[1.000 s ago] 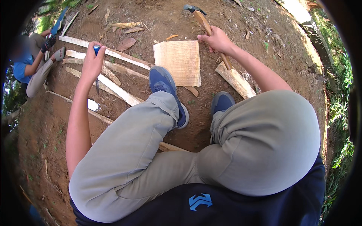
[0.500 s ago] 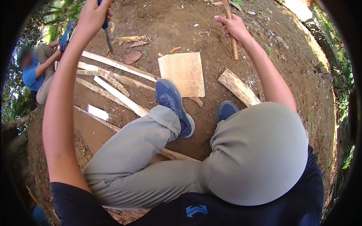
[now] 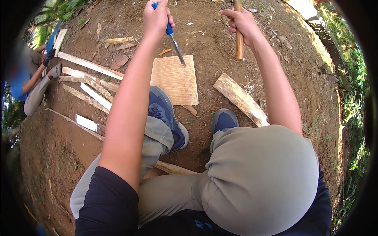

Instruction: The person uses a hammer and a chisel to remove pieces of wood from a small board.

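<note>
My left hand (image 3: 157,19) is closed around the blue handle of a chisel (image 3: 177,49). The chisel's metal blade slants down, its tip at the upper right part of a square wooden board (image 3: 173,80) that lies on the ground. My right hand (image 3: 241,24) grips a round wooden handle (image 3: 239,45); its upper end runs out of the picture, so I cannot tell what tool it belongs to. That handle hangs to the right of the board, apart from it. My left shoe (image 3: 167,114) is against the board's lower left corner.
A rough wood piece (image 3: 240,98) lies right of the board. Several long wood strips (image 3: 90,66) and a small white block (image 3: 86,122) lie to the left. At the far left sits another person (image 3: 29,78), a gloved hand near a blue-bladed tool (image 3: 52,36).
My left hand has swung right with the chisel, bringing its tip to the board. The right hand still grips the wooden handle, nearly in place. The view has shifted slightly.
</note>
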A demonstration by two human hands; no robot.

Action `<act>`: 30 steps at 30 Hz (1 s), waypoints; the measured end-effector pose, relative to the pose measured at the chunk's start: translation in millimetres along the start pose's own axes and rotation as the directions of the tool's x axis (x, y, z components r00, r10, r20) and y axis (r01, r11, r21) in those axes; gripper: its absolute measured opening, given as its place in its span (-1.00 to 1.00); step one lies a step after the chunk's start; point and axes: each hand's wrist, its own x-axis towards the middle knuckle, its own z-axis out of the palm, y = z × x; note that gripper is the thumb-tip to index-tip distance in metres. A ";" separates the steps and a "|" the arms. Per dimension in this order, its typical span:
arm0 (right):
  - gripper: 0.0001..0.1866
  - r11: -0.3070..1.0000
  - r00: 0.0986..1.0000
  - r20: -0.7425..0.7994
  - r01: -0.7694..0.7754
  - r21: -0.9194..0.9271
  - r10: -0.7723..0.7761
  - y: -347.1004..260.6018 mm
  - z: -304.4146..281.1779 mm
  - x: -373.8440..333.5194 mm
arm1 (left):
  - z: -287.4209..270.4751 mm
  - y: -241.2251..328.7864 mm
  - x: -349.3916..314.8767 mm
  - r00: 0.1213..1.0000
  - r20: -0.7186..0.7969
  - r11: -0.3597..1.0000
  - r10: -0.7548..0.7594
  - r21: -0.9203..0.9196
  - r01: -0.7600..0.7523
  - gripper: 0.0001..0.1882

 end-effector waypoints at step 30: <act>-0.49 0.306 0.809 0.586 0.569 -0.763 -0.043 -109.0 6.6 41.9 | 18.9 -44.0 1.5 0.975 -0.220 0.967 -0.007 0.247 0.063 -0.60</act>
